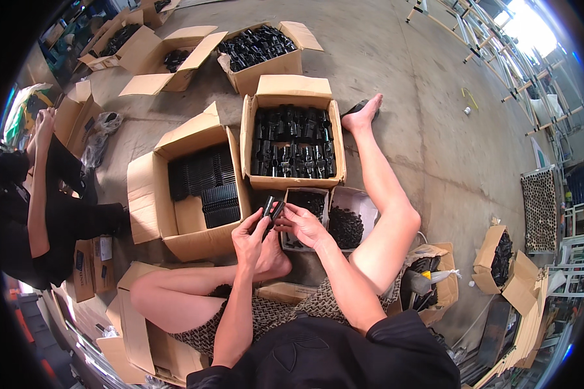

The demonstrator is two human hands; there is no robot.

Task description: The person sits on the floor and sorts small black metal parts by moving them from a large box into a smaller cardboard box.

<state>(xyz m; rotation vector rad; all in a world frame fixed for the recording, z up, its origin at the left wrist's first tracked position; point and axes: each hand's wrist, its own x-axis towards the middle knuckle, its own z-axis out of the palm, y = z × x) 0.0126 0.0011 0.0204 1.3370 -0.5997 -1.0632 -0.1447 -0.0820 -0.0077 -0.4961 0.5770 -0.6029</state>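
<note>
Black part (pixel 272 209): mid-frame, pinched between both hands.
Left hand (pixel 252 238): palm up, fingers curled round its lower end.
Right hand (pixel 303 225): fingers pinching its side, above small box (pixel 291 243).

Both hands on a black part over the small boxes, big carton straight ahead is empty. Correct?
Not quite. Both hands, left hand and right hand, do hold the black part, but the head view shows the big carton packed with black parts.

A: Part (pixel 272 211) in hands: black. Cardboard boxes (pixel 292 87): tan, stocked with black parts.
B: Shorts (pixel 272 314): brown-and-cream woven pattern. Shirt (pixel 344 356): black. Floor (pixel 428 129): grey concrete.
</note>
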